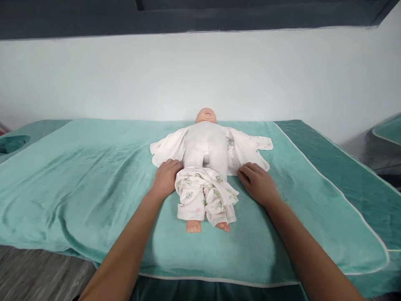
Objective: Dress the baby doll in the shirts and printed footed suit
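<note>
A baby doll (206,144) lies on its back on a teal towel (78,175), head toward the wall. An open white shirt (247,148) is spread under its body. White patterned trousers (203,194) are pulled down around its legs, and bare feet stick out below. My left hand (165,177) rests at the trousers' waistband by the doll's hip, fingers curled on the fabric. My right hand (257,182) lies on the towel at the shirt's lower edge, fingers bent at the trousers' other side.
The towel covers a darker green bed (354,175) that stands against a white wall. A second bed's corner (388,129) shows at the far right. Grey floor (34,271) appears at the lower left.
</note>
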{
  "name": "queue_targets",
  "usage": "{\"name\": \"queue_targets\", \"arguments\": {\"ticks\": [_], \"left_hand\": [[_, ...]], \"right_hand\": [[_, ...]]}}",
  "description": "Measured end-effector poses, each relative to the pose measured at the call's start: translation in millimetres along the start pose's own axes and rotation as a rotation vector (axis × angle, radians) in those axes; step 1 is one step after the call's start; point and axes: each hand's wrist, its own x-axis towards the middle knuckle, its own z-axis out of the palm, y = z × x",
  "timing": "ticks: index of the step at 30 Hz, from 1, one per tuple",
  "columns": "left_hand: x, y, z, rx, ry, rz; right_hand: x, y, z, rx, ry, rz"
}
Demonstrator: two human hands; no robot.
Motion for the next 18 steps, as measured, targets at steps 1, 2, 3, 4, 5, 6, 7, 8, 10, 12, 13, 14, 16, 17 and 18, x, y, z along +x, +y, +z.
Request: {"name": "queue_targets", "arguments": {"ticks": [1,2,3,4,5,6,7,8,10,12,13,14,16,17,18], "left_hand": [[1,0,0.1,-0.016,-0.002,-0.02],[2,0,0.0,-0.042,0.003,-0.04],[3,0,-0.4,-0.085,0.015,-0.062],[4,1,-1.2,-0.151,0.033,-0.087],[4,2,-2.4,-0.242,0.057,-0.121],[4,2,-4.1,-0.354,0.078,-0.166],[4,3,-6.3,-0.477,0.094,-0.218],[2,3,-8.8,-0.603,0.102,-0.269],[-2,2,-14.1,-0.834,0.065,-0.334],[-6,0,-18.5,-1.019,-0.022,-0.327],[-8,-2,-20.0,-1.094,-0.072,-0.305],[-10,-3,-21.0,-1.155,-0.12,-0.283],[-12,-7,-21.3,-1.234,-0.197,-0.26],[-12,-8,-20.9,-1.254,-0.224,-0.267],[-12,-9,-20.3,-1.264,-0.235,-0.284]], "right_hand": [[1,0,0,0.006,0.001,0.029],[2,0,1,0.016,0.013,0.056],[2,0,0,0.036,0.03,0.078],[2,0,0,0.076,0.043,0.095],[2,0,-1,0.139,0.057,0.118],[1,-1,-2,0.229,0.079,0.155],[0,-3,-3,0.339,0.109,0.205],[-1,-6,-4,0.459,0.137,0.26],[-3,-15,-6,0.696,0.138,0.334],[-5,-26,-7,0.895,0.0,0.307],[-6,-31,-7,0.973,-0.093,0.269],[-6,-36,-8,1.038,-0.175,0.23],[-6,-40,-8,1.127,-0.27,0.175],[-5,-41,-8,1.155,-0.283,0.163],[-5,-40,-9,1.171,-0.293,0.157]]}}
